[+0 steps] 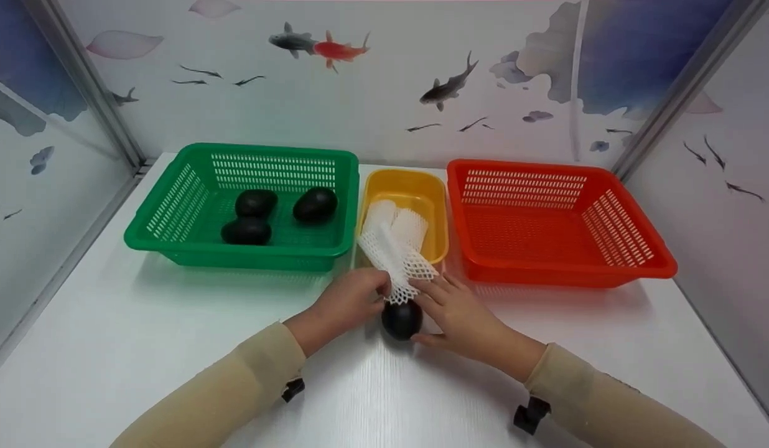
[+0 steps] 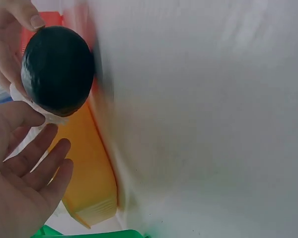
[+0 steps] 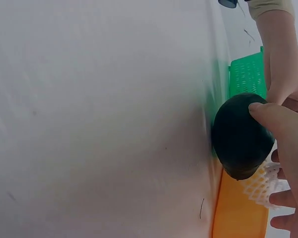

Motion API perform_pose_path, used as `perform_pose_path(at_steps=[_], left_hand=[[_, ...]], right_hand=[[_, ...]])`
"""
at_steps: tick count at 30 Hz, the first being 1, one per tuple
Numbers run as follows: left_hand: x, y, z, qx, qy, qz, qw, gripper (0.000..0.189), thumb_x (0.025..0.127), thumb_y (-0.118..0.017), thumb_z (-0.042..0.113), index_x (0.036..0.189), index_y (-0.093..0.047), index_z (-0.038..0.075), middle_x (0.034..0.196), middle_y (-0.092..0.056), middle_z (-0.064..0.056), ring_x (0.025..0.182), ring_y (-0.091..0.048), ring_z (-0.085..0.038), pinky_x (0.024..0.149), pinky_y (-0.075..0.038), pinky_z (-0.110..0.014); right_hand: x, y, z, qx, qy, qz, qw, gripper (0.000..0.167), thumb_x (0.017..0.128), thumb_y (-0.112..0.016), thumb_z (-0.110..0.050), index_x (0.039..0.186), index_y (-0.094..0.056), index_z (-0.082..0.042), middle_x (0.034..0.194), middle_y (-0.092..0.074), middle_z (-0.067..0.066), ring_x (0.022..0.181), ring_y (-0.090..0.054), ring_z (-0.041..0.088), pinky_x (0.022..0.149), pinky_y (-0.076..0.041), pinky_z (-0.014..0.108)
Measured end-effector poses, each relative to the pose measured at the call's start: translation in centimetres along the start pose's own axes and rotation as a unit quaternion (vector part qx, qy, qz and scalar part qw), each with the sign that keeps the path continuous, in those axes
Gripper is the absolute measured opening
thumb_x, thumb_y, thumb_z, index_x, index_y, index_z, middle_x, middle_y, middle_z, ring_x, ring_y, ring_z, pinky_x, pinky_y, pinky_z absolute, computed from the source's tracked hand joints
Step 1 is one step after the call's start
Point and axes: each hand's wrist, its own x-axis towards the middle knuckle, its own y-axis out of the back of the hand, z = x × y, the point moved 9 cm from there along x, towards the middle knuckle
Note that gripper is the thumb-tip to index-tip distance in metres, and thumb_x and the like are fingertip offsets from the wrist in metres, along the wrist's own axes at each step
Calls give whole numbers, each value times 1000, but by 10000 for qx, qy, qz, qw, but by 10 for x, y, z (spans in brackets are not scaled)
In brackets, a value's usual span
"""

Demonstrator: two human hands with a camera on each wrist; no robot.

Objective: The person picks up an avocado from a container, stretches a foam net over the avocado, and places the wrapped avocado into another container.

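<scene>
A dark avocado (image 1: 402, 322) is on the white table between the two hands, with the mouth of a white foam net sleeve (image 1: 394, 264) at its far end. My left hand (image 1: 350, 302) pinches the edge of the sleeve between thumb and forefinger; its other fingers are spread loosely in the left wrist view. From the other side, my right hand (image 1: 462, 317) holds the avocado, its thumb pressed on the near part and its fingers reaching along the net. In the right wrist view the avocado (image 3: 242, 136) is mostly bare, the netting (image 3: 260, 186) showing beyond its narrow end.
Behind the hands stands a yellow bin (image 1: 439, 242) with more white foam nets (image 1: 410, 227) inside. To its left is a green basket (image 1: 266, 251) holding three dark avocados (image 1: 315, 205). A red basket (image 1: 546, 272) is on the right. Printed panels enclose the table's back and sides.
</scene>
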Motion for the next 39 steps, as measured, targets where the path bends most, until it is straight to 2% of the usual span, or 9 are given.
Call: perform_pose_path(at_steps=[2, 5, 10, 21, 26, 32, 39], left_hand=[[-1, -1, 5, 486, -181, 15, 9987, 11, 84, -70, 6, 87, -63, 14, 83, -63, 3, 78, -57, -15, 75, -51, -31], [-2, -2, 9, 876, -312, 80, 9956, 10, 85, -70, 8, 88, -62, 14, 82, -63, 2, 75, -57, -15, 72, -51, -31], [-1, -3, 9, 985, -334, 208, 9944, 9, 87, -69, 8, 92, -63, 13, 87, -64, 0, 79, -59, -16, 74, -51, -31], [-9, -5, 6, 733, -111, -83, 9972, 12, 85, -71, 8, 88, -60, 13, 82, -60, 2, 77, -56, -16, 72, -50, -33], [-17, -4, 5, 401, -247, 2, 9989, 13, 82, -70, 6, 85, -60, 13, 81, -61, 3, 78, -58, -16, 71, -50, -35], [-24, -3, -1, 189, -183, 23, 9997, 12, 81, -71, 6, 80, -63, 14, 80, -61, 4, 79, -58, -15, 73, -50, -34], [-33, 3, 2, 38, -438, 415, 9982, 17, 77, -76, 4, 81, -62, 13, 88, -55, 1, 86, -54, -18, 78, -48, -36]], right_hand=[[-1, 0, 0, -121, 30, 17, 9999, 54, 84, -73, -46, 118, -63, -5, 140, -50, 11, 127, -47, 29, 109, -30, 52], [-2, 0, -1, -236, 57, 83, 9997, 56, 83, -74, -47, 119, -63, -4, 140, -51, 12, 126, -48, 30, 107, -33, 53], [-4, 2, 0, -248, 59, 277, 9993, 59, 82, -75, -47, 120, -63, -3, 139, -52, 14, 126, -49, 30, 104, -36, 55], [-8, 4, -8, -320, 240, 689, 9968, 48, 79, -79, -42, 101, -68, -1, 124, -62, 16, 111, -60, 31, 94, -48, 47], [-10, 9, -14, -341, 420, 1069, 9928, 50, 74, -84, -39, 101, -71, 0, 114, -67, 16, 99, -65, 30, 86, -53, 44], [-11, 18, -22, -315, 696, 1593, 9843, 46, 68, -89, -35, 95, -71, -2, 101, -70, 14, 89, -67, 26, 78, -54, 41], [-8, 21, -27, -174, 793, 1711, 9819, 43, 68, -89, -31, 95, -70, -3, 92, -68, 9, 83, -65, 24, 76, -53, 38]])
